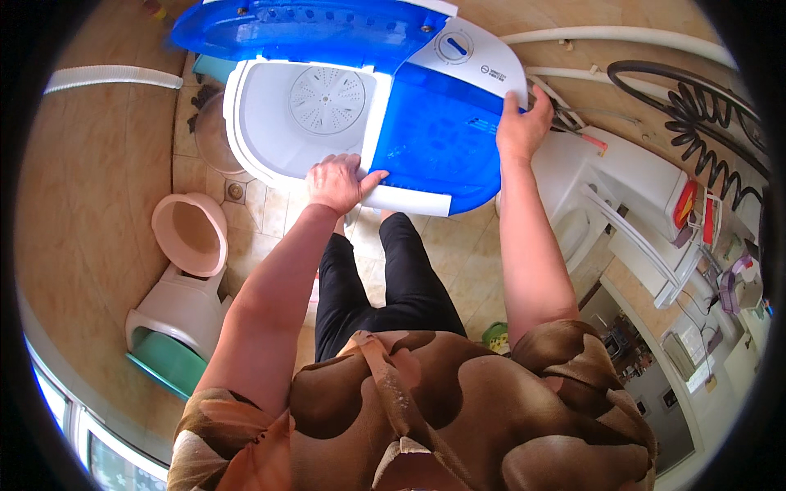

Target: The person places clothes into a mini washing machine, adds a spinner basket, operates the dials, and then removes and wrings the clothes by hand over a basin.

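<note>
A small white washing machine (408, 201) with translucent blue lids stands before me. Its left lid (313, 30) is raised, baring a white tub (264, 123) with a round perforated pulsator (326, 99) at the bottom. The blue lid on the right (436, 135) is down. My left hand (341, 184) grips the front rim beside the divider, its thumb reaching onto the lowered lid. At the machine's right edge, my right hand (522, 127) holds the corner below the control panel (457, 48); part of its fingers is hidden.
To the left are a pink basin (218, 245), a white plastic stool (178, 310), a green basin (169, 362) and a floor drain (234, 191). A ribbed hose (116, 75) juts from the left. On the right are a white toilet (638, 178) and a coiled black hose (688, 116).
</note>
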Motion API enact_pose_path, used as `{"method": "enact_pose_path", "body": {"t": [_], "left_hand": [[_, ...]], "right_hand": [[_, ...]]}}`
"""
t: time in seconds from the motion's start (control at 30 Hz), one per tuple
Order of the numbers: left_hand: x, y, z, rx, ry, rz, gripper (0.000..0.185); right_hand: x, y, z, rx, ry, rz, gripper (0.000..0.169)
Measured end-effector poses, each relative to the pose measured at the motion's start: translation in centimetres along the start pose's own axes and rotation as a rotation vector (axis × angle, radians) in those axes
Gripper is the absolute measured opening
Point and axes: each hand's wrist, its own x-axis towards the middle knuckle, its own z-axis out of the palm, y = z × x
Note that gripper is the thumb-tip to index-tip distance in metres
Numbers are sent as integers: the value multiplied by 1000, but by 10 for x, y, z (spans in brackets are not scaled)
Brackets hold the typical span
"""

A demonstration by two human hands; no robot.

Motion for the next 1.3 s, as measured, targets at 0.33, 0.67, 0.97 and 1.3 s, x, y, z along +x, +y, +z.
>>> {"method": "enact_pose_path", "body": {"t": [0.33,0.67,0.97,1.3], "left_hand": [[1,0,0,11,-16,-5,69],[0,-2,2,-10,25,2,67],[0,-2,1,-5,6,-10,67],[0,1,-3,6,7,-20,66]], "right_hand": [[50,-96,31,1267,-610,1247,34],[35,-109,50,1213,-503,1273,30],[52,-108,27,0,-806,261,33],[2,-58,-16,-3,-701,-184,30]]}}
